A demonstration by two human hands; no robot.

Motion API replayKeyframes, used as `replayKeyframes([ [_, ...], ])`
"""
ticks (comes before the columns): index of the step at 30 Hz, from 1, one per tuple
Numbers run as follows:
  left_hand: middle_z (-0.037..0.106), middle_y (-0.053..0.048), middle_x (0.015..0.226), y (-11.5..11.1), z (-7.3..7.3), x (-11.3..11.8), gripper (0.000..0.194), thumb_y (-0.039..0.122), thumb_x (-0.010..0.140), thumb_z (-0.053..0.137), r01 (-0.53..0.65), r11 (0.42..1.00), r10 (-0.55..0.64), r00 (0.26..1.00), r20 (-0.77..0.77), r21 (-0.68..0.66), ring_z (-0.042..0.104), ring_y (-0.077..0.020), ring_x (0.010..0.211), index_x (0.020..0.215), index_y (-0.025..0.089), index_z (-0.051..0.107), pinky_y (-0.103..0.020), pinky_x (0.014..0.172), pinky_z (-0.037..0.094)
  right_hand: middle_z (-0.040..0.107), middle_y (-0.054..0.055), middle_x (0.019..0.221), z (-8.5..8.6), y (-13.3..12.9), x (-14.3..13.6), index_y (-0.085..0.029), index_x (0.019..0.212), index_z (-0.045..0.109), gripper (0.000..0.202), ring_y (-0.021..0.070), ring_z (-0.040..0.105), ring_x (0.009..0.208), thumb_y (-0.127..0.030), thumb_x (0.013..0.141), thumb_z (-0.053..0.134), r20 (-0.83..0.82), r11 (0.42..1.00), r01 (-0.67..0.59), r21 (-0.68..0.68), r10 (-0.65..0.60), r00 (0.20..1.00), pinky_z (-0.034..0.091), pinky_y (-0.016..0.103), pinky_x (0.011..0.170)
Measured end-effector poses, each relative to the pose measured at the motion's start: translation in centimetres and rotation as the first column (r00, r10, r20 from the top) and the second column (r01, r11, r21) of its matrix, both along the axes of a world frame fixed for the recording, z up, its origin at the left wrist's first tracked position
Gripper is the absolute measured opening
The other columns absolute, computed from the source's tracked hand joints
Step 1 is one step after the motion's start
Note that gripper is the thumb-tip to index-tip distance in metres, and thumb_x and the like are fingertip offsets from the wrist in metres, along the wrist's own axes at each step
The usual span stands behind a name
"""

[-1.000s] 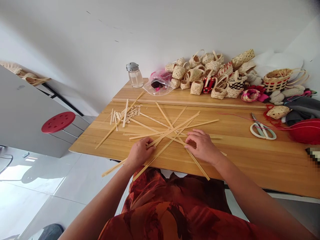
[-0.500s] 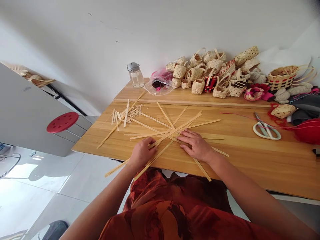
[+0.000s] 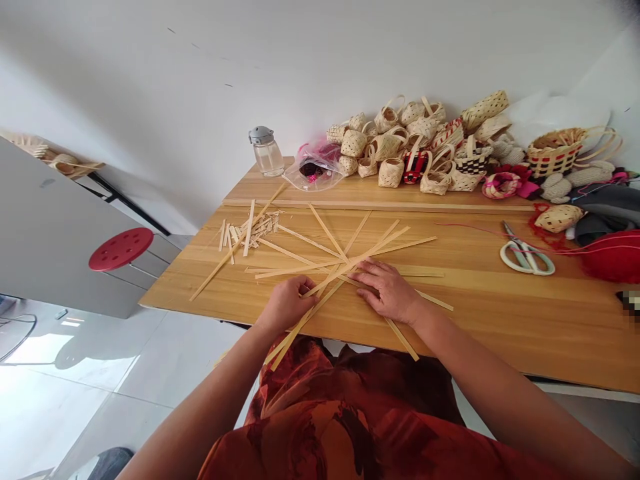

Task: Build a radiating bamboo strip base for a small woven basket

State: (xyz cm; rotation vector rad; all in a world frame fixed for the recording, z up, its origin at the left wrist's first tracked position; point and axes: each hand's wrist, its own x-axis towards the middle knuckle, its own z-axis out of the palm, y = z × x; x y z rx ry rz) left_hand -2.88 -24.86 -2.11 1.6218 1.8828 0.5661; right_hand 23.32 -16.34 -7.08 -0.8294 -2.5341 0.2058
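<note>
Several pale flat bamboo strips [image 3: 281, 272] lie crossed in a star on the table before me. My left hand [image 3: 290, 303] pinches one long strip [image 3: 327, 279] between thumb and fingers, left of the crossing. That strip runs up to the right over the others. My right hand [image 3: 387, 290] rests with fingers stretched and a little apart on the right side of the crossing, touching the strips there. Two strip ends [image 3: 283, 350] stick out past the table's near edge over my lap. What lies beneath my right palm is hidden.
Short strip offcuts [image 3: 257, 230] are heaped at the left under a long strip. White-handled scissors [image 3: 527, 258] lie at the right by red yarn [image 3: 610, 257]. Small woven baskets [image 3: 390, 172] pile along the wall beside a plastic bag [image 3: 316, 175] and a bottle [image 3: 269, 157]. A red stool [image 3: 121, 249] stands left.
Near my left hand a strip has swung, its near end now beside another over my lap and its far end fanned apart. My right hand stays at the crossing. The view has shifted slightly.
</note>
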Motion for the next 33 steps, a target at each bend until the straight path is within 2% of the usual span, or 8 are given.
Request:
replayKeyframes([
  [3,0.066,0.003,0.072,-0.2,0.1,0.2,0.014,0.029,0.074,0.068,0.022,0.999,-0.021,1.000,0.023,-0.034,0.057,-0.0157,0.067,0.086,0.021,0.069,-0.025,0.063,0.037,0.063,0.016,0.136,-0.1,0.0,0.0,-0.020,0.130,0.069,0.038,0.0333,0.052,0.133,-0.032,0.095,0.059,0.002,1.000,0.005,-0.008,-0.005,1.000,0.043,0.053,0.111],
  [6,0.064,0.004,0.068,-0.4,0.0,0.5,0.015,0.030,0.074,0.069,0.023,0.997,-0.021,1.000,0.017,-0.069,0.057,-0.0158,0.066,0.086,0.022,0.068,-0.026,0.062,0.036,0.068,0.015,0.125,0.1,0.0,0.0,-0.018,0.127,0.070,0.036,0.0314,0.058,0.123,-0.032,0.095,0.059,0.017,1.000,-0.002,-0.013,0.002,1.000,0.043,0.052,0.110],
  [10,0.061,0.004,0.064,-0.4,-0.1,0.9,0.012,0.028,0.073,0.070,0.012,0.998,-0.012,1.000,0.000,-0.069,0.055,-0.0150,0.063,0.084,0.022,0.068,-0.025,0.060,0.035,0.070,0.014,0.115,0.5,0.0,-0.2,-0.017,0.123,0.071,0.033,0.0300,0.059,0.115,-0.031,0.095,0.058,0.030,1.000,-0.013,-0.012,0.013,0.999,0.045,0.049,0.107],
  [16,0.062,0.004,0.063,-0.2,0.0,1.5,0.008,0.023,0.074,0.067,0.033,0.997,-0.033,0.999,0.001,-0.070,0.055,-0.0141,0.060,0.082,0.021,0.068,-0.024,0.059,0.034,0.071,0.014,0.111,0.6,0.0,-0.2,-0.019,0.119,0.072,0.031,0.0300,0.060,0.113,-0.032,0.095,0.058,0.015,0.999,-0.011,-0.031,0.011,1.000,0.047,0.049,0.103],
  [19,0.059,0.005,0.060,-0.4,0.1,1.2,0.009,0.021,0.074,0.066,0.036,0.997,-0.038,0.999,-0.021,-0.065,0.053,-0.0134,0.058,0.082,0.022,0.068,-0.024,0.058,0.034,0.071,0.014,0.113,0.4,0.0,-0.1,-0.019,0.121,0.072,0.032,0.0306,0.061,0.115,-0.032,0.095,0.059,0.015,1.000,-0.003,-0.023,0.003,1.000,0.046,0.050,0.105],
  [26,0.061,0.004,0.062,-1.6,-0.1,-0.5,0.010,0.026,0.075,0.066,0.029,0.998,-0.030,1.000,-0.007,-0.062,0.055,-0.0137,0.059,0.083,0.022,0.070,-0.023,0.057,0.035,0.065,0.015,0.135,-0.1,0.1,0.0,-0.021,0.130,0.068,0.038,0.0317,0.055,0.131,-0.031,0.094,0.060,0.024,1.000,0.013,-0.004,-0.013,1.000,0.044,0.051,0.110],
  [29,0.064,0.004,0.063,-1.4,-0.2,-0.4,0.020,0.024,0.074,0.065,0.019,0.995,-0.013,0.998,0.065,-0.095,0.060,-0.0147,0.059,0.094,0.022,0.071,-0.023,0.057,0.039,0.063,0.015,0.138,0.0,0.0,0.0,-0.020,0.130,0.069,0.038,0.0326,0.052,0.135,-0.030,0.094,0.060,0.017,1.000,0.006,-0.007,-0.006,1.000,0.043,0.052,0.111],
  [33,0.066,0.005,0.062,-1.0,-0.2,0.1,0.046,0.019,0.072,0.065,0.026,0.988,-0.001,0.986,0.164,-0.151,0.065,-0.0156,0.057,0.119,0.020,0.067,-0.023,0.058,0.045,0.066,0.015,0.132,0.1,0.0,0.0,-0.021,0.128,0.070,0.037,0.0326,0.055,0.130,-0.030,0.094,0.060,0.018,1.000,0.013,-0.014,-0.012,1.000,0.044,0.053,0.109],
])
